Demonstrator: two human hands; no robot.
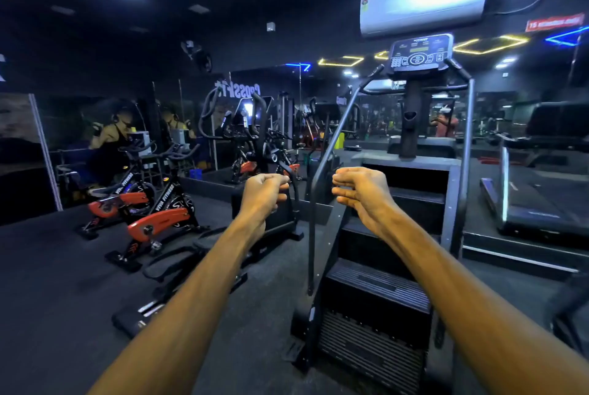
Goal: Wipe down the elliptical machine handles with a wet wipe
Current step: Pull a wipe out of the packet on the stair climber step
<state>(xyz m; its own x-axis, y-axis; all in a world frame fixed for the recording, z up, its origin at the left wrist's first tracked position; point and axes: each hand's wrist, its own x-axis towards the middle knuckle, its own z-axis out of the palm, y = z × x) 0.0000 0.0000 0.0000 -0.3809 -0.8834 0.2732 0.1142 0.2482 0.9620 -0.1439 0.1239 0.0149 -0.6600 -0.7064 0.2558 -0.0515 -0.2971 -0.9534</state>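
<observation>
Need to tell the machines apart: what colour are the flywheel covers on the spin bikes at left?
Orange-red covers on black frames, clearest in the head view.

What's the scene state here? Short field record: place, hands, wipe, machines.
place: dim gym, dark floor
left hand: raised, fingers curled, nothing visibly held
right hand: raised, fingers loosely curled, holds nothing
wipe: none visible
elliptical: ahead left, beyond the left hand, untouched
stair climber: straight ahead, console on top
spin bikes: left, red and black
treadmill: right
</observation>
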